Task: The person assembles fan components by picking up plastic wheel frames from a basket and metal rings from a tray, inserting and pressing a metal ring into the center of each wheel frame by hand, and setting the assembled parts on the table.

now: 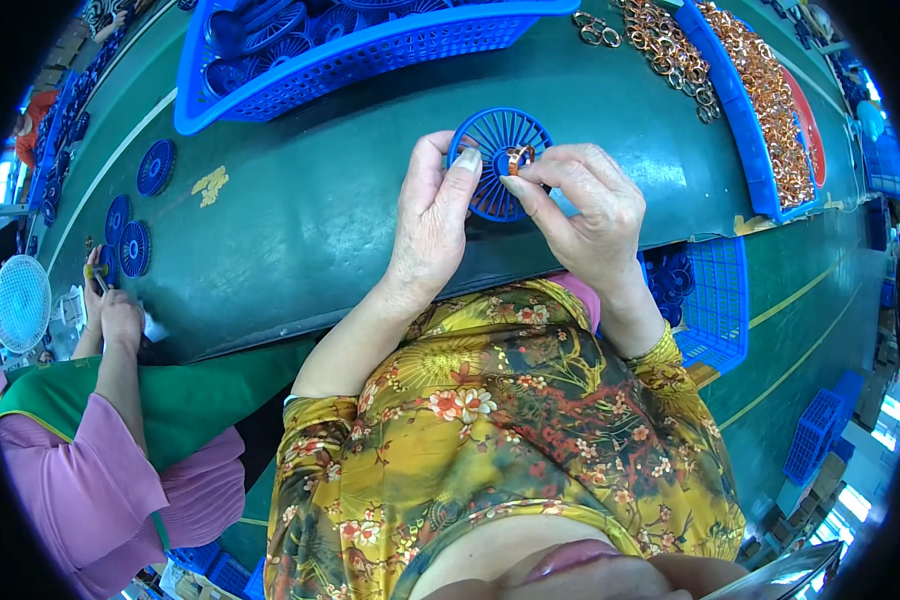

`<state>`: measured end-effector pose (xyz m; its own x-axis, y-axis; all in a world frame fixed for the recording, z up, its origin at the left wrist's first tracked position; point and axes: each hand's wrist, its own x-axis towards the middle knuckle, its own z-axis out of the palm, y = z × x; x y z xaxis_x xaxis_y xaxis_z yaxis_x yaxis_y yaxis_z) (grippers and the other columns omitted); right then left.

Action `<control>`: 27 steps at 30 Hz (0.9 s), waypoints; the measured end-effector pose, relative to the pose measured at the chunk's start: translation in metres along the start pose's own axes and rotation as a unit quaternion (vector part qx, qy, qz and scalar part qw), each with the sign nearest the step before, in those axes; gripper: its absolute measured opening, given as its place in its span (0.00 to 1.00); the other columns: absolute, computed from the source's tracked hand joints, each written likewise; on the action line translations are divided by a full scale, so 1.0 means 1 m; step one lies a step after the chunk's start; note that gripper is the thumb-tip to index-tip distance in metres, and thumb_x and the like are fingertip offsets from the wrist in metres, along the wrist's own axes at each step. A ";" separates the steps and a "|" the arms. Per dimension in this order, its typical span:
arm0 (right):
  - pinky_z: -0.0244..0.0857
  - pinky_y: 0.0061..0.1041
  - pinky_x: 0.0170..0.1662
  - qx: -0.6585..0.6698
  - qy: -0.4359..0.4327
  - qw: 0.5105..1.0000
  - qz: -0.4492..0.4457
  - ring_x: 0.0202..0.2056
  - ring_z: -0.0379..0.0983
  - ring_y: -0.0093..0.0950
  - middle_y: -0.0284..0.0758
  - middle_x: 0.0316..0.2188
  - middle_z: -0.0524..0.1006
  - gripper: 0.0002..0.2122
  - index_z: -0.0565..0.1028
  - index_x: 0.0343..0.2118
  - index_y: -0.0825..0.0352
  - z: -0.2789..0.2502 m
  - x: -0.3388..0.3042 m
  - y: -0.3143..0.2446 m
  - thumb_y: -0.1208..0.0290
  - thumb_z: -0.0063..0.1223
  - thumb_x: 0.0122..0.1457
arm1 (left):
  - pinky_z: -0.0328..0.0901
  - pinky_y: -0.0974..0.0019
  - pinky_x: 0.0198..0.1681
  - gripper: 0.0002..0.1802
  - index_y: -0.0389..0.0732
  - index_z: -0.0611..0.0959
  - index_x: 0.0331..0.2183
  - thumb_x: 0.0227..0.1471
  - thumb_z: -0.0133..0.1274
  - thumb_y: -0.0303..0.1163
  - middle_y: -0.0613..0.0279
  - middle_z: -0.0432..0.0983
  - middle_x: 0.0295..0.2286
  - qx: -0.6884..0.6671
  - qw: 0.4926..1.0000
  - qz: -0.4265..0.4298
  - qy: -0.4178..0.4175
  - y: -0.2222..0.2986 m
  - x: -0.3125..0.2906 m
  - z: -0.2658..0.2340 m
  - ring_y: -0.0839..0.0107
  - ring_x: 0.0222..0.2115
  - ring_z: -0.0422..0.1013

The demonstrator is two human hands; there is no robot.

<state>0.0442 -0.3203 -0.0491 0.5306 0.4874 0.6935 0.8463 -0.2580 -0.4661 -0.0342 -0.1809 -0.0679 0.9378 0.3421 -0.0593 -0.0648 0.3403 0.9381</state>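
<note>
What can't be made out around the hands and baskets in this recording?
All in the head view:
Left hand: most fingers, hidden behind the blue spoked grille.
Copper-coloured ring: part, covered by the right hand's fingertips.
Upper blue basket: far side, cut off by the top edge.
Lower blue basket: left part, behind the right forearm.
Co-worker's small item: too small to identify.

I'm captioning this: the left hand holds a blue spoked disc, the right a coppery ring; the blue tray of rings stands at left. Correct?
Wrong side: the head view shows the blue tray of rings at right. The left hand holds the blue spoked disc, the right hand the coppery ring.
</note>
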 end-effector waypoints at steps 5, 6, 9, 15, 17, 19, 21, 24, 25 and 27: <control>0.66 0.30 0.28 -0.010 -0.033 0.999 -0.013 0.25 0.71 0.33 0.34 0.23 0.74 0.06 0.74 0.23 0.65 0.004 0.005 0.000 0.76 0.61 0.46 | 0.65 0.71 0.40 0.12 0.34 0.67 0.43 0.59 0.44 0.29 0.61 0.70 0.35 0.004 0.999 0.032 -0.006 0.002 -0.005 0.007 0.79 0.35 0.67; 0.66 0.30 0.28 -0.010 -0.033 0.999 -0.013 0.25 0.71 0.33 0.34 0.23 0.74 0.06 0.74 0.23 0.65 0.006 0.005 -0.001 0.76 0.61 0.46 | 0.64 0.72 0.40 0.12 0.35 0.67 0.43 0.58 0.45 0.28 0.62 0.70 0.35 0.022 0.997 0.070 -0.006 -0.003 -0.004 0.008 0.79 0.35 0.66; 0.65 0.31 0.29 -0.023 -0.053 0.998 -0.002 0.26 0.70 0.35 0.36 0.24 0.72 0.04 0.73 0.25 0.66 0.011 0.003 -0.001 0.76 0.58 0.49 | 0.63 0.70 0.43 0.13 0.35 0.65 0.42 0.54 0.47 0.24 0.61 0.69 0.36 0.077 0.992 0.100 -0.005 -0.009 -0.002 0.002 0.78 0.37 0.64; 0.64 0.32 0.39 -0.014 0.036 0.998 0.041 0.35 0.72 0.35 0.33 0.30 0.76 0.07 0.76 0.29 0.64 0.021 -0.010 0.001 0.72 0.61 0.47 | 0.64 0.70 0.42 0.13 0.34 0.64 0.41 0.53 0.47 0.22 0.57 0.69 0.36 0.086 0.992 0.095 0.001 -0.006 -0.002 0.004 0.77 0.36 0.65; 0.62 0.34 0.44 -0.040 0.028 0.999 0.015 0.40 0.71 0.35 0.32 0.34 0.77 0.09 0.77 0.31 0.64 0.017 -0.006 0.001 0.70 0.62 0.46 | 0.64 0.71 0.43 0.16 0.33 0.64 0.43 0.52 0.45 0.21 0.58 0.70 0.38 -0.078 0.996 0.037 -0.007 0.001 -0.004 0.010 0.76 0.38 0.67; 0.54 0.39 0.55 -0.056 -0.009 0.998 -0.033 0.52 0.67 0.34 0.27 0.42 0.78 0.14 0.81 0.34 0.61 0.007 -0.004 0.007 0.63 0.65 0.43 | 0.65 0.70 0.45 0.23 0.33 0.64 0.50 0.50 0.47 0.23 0.58 0.70 0.41 -0.118 0.991 -0.029 -0.054 0.001 -0.002 -0.003 0.74 0.41 0.68; 0.52 0.41 0.57 -0.042 -0.092 0.991 -0.083 0.56 0.65 0.34 0.25 0.44 0.78 0.15 0.81 0.34 0.60 -0.010 0.004 0.007 0.61 0.65 0.43 | 0.65 0.70 0.44 0.27 0.32 0.65 0.52 0.49 0.50 0.27 0.58 0.71 0.41 -0.136 0.982 -0.085 -0.101 0.016 -0.009 -0.007 0.75 0.41 0.69; 0.49 0.43 0.60 -0.021 -0.140 0.984 -0.113 0.58 0.63 0.33 0.24 0.46 0.77 0.16 0.81 0.35 0.60 -0.015 0.009 0.015 0.60 0.65 0.43 | 0.66 0.71 0.44 0.26 0.32 0.67 0.50 0.52 0.55 0.31 0.58 0.72 0.41 -0.111 0.986 -0.070 -0.103 0.010 -0.014 -0.010 0.76 0.41 0.70; 0.49 0.44 0.60 -0.002 -0.151 0.981 -0.126 0.58 0.63 0.33 0.24 0.47 0.77 0.16 0.81 0.35 0.60 -0.015 0.010 0.015 0.60 0.65 0.43 | 0.66 0.71 0.44 0.26 0.32 0.67 0.50 0.52 0.55 0.31 0.58 0.72 0.41 -0.112 0.986 -0.068 -0.106 0.009 -0.013 -0.010 0.76 0.41 0.70; 0.53 0.43 0.59 0.033 -0.157 0.981 -0.109 0.57 0.64 0.34 0.28 0.48 0.76 0.14 0.80 0.38 0.59 -0.008 0.005 0.018 0.63 0.63 0.47 | 0.66 0.71 0.45 0.26 0.33 0.68 0.50 0.53 0.57 0.31 0.60 0.72 0.41 -0.056 0.994 -0.070 -0.060 0.008 -0.011 -0.009 0.76 0.41 0.70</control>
<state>0.0627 -0.3292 -0.0500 0.2880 0.7604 0.5821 0.9273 -0.0695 -0.3679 -0.0486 -0.1739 -0.0626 0.9736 0.1811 -0.1389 0.0373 0.4740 0.8797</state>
